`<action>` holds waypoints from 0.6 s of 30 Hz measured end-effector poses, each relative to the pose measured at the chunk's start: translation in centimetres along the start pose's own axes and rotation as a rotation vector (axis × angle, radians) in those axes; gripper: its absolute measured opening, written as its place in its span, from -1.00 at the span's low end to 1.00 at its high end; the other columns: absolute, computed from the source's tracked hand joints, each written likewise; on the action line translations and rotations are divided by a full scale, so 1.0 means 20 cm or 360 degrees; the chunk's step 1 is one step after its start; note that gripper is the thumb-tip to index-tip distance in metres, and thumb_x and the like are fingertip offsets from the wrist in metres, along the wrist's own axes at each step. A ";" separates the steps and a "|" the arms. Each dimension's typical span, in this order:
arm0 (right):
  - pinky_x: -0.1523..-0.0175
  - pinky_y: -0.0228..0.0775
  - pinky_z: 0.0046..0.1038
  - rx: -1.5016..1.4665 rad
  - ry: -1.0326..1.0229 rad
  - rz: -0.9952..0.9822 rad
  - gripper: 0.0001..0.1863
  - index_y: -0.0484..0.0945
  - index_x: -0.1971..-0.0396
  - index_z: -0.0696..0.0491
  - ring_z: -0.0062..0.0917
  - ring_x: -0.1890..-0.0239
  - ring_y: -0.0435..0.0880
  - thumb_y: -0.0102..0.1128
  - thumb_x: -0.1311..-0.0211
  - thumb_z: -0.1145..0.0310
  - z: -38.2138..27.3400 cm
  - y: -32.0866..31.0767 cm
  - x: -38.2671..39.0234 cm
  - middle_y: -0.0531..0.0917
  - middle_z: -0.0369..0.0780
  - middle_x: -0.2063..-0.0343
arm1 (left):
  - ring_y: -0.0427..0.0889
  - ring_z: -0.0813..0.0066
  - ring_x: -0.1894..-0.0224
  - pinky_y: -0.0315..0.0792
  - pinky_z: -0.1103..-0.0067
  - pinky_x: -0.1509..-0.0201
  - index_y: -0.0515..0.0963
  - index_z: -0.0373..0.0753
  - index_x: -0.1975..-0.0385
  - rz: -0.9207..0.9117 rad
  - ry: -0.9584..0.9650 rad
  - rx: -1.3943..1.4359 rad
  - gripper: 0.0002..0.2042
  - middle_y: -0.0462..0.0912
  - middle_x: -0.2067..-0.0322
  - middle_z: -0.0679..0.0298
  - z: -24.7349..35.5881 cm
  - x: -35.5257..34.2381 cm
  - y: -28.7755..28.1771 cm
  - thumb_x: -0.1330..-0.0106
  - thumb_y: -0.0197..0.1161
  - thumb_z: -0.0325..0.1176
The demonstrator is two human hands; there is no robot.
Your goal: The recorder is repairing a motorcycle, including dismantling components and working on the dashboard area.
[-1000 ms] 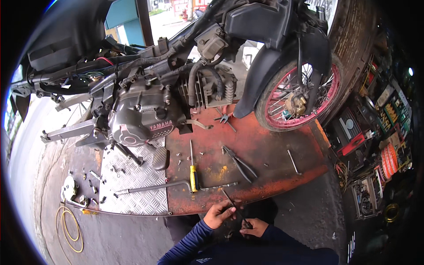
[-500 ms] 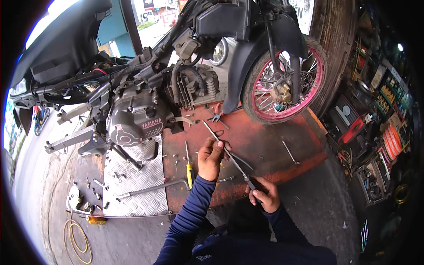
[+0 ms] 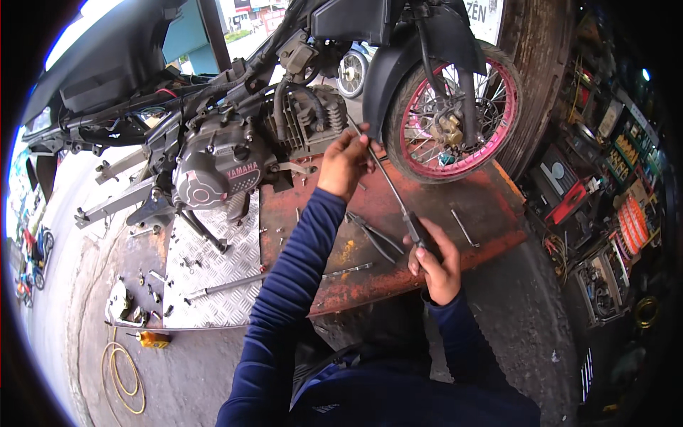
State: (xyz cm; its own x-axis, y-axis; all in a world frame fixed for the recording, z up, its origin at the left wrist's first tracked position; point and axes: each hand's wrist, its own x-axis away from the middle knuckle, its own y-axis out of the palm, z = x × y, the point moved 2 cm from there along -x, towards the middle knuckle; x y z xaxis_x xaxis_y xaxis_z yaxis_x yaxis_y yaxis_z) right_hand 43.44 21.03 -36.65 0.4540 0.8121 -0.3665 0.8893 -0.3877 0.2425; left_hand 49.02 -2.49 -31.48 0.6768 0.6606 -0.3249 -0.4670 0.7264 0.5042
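Observation:
A long screwdriver (image 3: 393, 186) with a dark handle slants between my two hands, its tip pointing up and away. Around its handle, my right hand (image 3: 440, 265) is closed. My left hand (image 3: 346, 162) pinches the shaft near the tip, just in front of the engine's finned cylinder (image 3: 316, 124). To the left of that hand is the motorbike's dark engine case (image 3: 220, 167). Pliers with dark handles (image 3: 373, 237) lie on the red work platform (image 3: 334, 295) below the shaft. The left sleeve covers part of the platform.
The front wheel (image 3: 514, 107) with its pink rim stands to the right. Small bolts and a long bar (image 3: 228, 286) lie on the metal plate (image 3: 213, 302). A thin rod (image 3: 464, 228) rests at the platform's right. Tool shelves and an open parts box (image 3: 597, 288) line the right side.
Both hands have moved up and away with the screwdriver, toward the cylinder and front wheel. The yellow-handled screwdriver on the platform is now hidden behind my left arm.

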 end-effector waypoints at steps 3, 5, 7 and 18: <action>0.29 0.41 -0.52 0.0514 -0.0147 0.0024 -0.56 0.35 -0.09 0.23 -0.55 0.44 0.56 0.05 -0.19 0.44 -0.14 0.02 -0.19 0.58 -0.14 0.18 | 0.43 0.62 0.55 0.35 0.64 0.46 0.26 -0.30 -0.11 0.0008 0.0098 -0.0028 -0.64 0.61 0.38 0.26 0.10 -0.21 0.06 -0.35 0.06 -0.37; 0.21 0.45 -0.46 0.0784 -0.0305 0.0045 -0.56 0.36 -0.07 0.24 -0.44 0.36 0.63 0.06 -0.17 0.45 -0.21 0.04 -0.30 0.59 -0.11 0.14 | 0.43 0.62 0.54 0.36 0.63 0.45 0.29 -0.28 -0.07 0.0036 0.0151 -0.0012 -0.67 0.61 0.37 0.28 0.15 -0.30 0.08 -0.34 0.05 -0.36; 0.08 0.43 -0.42 0.1113 -0.0408 0.0062 -0.57 0.39 -0.03 0.26 -0.30 0.24 0.65 0.08 -0.13 0.43 -0.26 0.05 -0.39 0.60 -0.05 0.14 | 0.44 0.62 0.53 0.37 0.63 0.44 0.31 -0.27 -0.03 0.0072 0.0159 -0.0020 -0.70 0.62 0.36 0.30 0.17 -0.36 0.09 -0.34 0.04 -0.36; 0.08 0.44 -0.36 0.1265 -0.0628 0.0208 -0.60 0.50 0.12 0.29 -0.17 0.21 0.65 0.10 -0.06 0.35 -0.29 0.10 -0.78 0.63 0.07 0.30 | 0.45 0.32 0.01 0.36 0.21 0.02 0.36 -0.28 0.10 0.0546 0.0259 0.0982 -0.75 0.46 0.10 0.21 0.05 -0.76 0.02 -0.34 -0.16 -0.31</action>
State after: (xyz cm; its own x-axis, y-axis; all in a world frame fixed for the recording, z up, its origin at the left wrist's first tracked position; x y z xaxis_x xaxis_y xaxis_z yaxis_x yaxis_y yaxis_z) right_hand 37.88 10.05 -25.21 0.4099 0.5880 -0.6973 0.5379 -0.7732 -0.3359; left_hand 39.12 -12.42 -25.51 0.4340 0.8869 -0.1581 -0.1994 0.2657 0.9432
